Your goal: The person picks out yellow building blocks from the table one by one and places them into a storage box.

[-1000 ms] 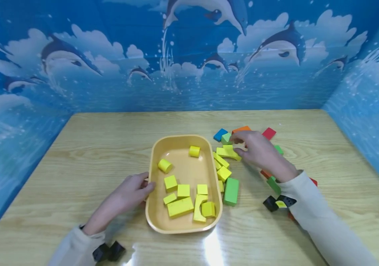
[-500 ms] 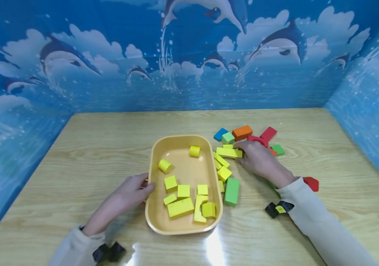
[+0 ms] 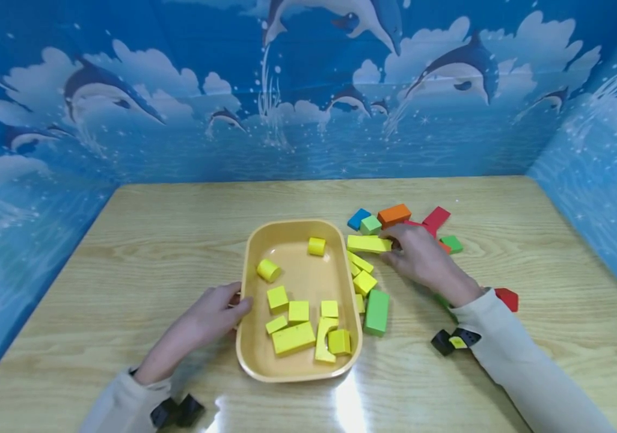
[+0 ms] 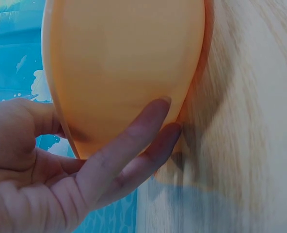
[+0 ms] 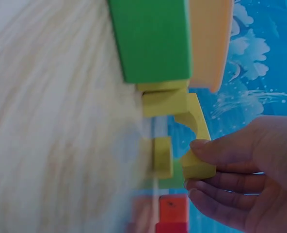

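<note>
A tan plastic tray holds several yellow blocks, among them a cylinder and a long block. At its left side my left hand grips the rim, with the thumb at the edge and fingers against the outer wall. Just right of the tray, my right hand pinches one end of a yellow arch block. In the right wrist view this arch is raised off the table, thumb on one side and fingers on the other.
More yellow blocks and a green block lie along the tray's right side. Behind the right hand are a blue block, an orange block and red blocks. A dolphin-printed backdrop borders the table.
My right hand has come down to the yellow arch block, taken hold of its end and lifted it, shifting it slightly left. The left hand and tray have stayed put.
</note>
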The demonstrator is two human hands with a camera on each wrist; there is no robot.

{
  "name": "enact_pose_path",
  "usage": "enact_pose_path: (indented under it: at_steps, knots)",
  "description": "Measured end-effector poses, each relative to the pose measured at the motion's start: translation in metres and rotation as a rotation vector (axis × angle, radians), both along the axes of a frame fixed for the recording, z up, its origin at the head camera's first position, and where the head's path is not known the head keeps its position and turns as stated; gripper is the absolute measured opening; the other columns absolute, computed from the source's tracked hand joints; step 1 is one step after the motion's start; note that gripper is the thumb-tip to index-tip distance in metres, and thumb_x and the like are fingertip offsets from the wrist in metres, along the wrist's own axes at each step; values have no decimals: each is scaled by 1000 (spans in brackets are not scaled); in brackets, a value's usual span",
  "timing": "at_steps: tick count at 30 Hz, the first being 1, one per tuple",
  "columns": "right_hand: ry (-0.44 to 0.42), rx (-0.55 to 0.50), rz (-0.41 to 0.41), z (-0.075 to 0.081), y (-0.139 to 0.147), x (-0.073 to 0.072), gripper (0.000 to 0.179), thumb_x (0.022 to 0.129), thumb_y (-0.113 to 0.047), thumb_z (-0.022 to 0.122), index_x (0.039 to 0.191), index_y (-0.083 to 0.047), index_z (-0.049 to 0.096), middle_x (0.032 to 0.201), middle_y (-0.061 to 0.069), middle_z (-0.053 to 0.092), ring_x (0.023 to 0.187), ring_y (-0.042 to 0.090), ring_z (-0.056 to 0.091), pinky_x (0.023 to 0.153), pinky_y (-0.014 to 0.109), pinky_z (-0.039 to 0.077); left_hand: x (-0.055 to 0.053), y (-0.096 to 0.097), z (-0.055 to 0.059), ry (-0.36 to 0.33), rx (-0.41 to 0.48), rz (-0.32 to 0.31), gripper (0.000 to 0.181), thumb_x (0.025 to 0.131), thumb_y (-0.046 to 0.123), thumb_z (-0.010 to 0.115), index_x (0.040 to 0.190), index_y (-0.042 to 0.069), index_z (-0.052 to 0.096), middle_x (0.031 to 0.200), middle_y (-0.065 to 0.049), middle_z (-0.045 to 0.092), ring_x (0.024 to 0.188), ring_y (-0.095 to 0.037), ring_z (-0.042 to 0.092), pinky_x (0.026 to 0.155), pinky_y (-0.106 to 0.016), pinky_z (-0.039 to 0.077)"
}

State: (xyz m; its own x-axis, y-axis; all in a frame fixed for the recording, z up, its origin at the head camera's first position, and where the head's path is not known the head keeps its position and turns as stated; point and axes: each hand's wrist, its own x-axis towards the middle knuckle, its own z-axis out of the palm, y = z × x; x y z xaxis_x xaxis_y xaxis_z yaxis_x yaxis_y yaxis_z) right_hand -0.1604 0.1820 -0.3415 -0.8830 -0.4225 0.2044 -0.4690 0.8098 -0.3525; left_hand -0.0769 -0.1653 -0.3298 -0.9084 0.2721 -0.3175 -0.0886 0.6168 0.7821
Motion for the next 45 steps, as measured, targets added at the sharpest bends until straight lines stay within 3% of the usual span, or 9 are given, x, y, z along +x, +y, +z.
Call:
enact_pose_path:
  at_steps: [8,19,24,27,32,40,45]
  knots:
    - [27,-19,3,17,-11,8,31,80,0,75,109,5,67,92,14,66,75,22,59,64,33,55,-1,-1,-1,16,-2,-12,43,96,10,48,132,-14,45,108,-26,64,77,-21,66,61,-32,59]
    - [52,-100,-120,30,-17,17,33,82,-1,74,113,8,64,90,16,64,73,23,59,63,36,56,0,-2,0,20,2,-16,43,96,10,49,132,-14,46,107,-26,65,76,-21,67,60,-32,59]
    - [-2,-159,-15,29,-34,28,33,81,-2,76,111,4,66,92,12,65,72,17,60,64,31,58,1,-3,0,1,-9,1,43,96,11,48,131,-14,46,105,-23,65,75,-21,66,61,-32,59]
    - [10,-138,51,25,-49,36,34,81,-4,76,113,3,65,98,12,65,74,15,59,63,25,57,0,-2,0,-10,-7,4,43,97,11,47,133,-14,45,107,-23,64,77,-21,66,61,-33,59]
    - [70,-109,67,23,-64,44,36,81,-4,77,114,1,65,109,12,65,84,18,62,70,29,58,0,-1,0,-18,17,0,44,97,10,47,133,-14,44,109,-25,63,78,-22,67,61,-32,60]
    - [117,-55,184,14,-83,50,30,78,-9,79,107,-3,70,103,7,70,96,22,62,81,35,56,1,-1,0,-23,21,8,43,96,9,46,132,-15,44,110,-26,63,79,-23,67,61,-32,60]
    - [110,36,173,6,-89,52,27,77,-13,81,101,-6,73,97,5,71,97,24,59,79,37,50,0,-1,2,-24,15,-4,44,97,10,47,133,-14,44,109,-25,63,79,-22,67,62,-33,60]
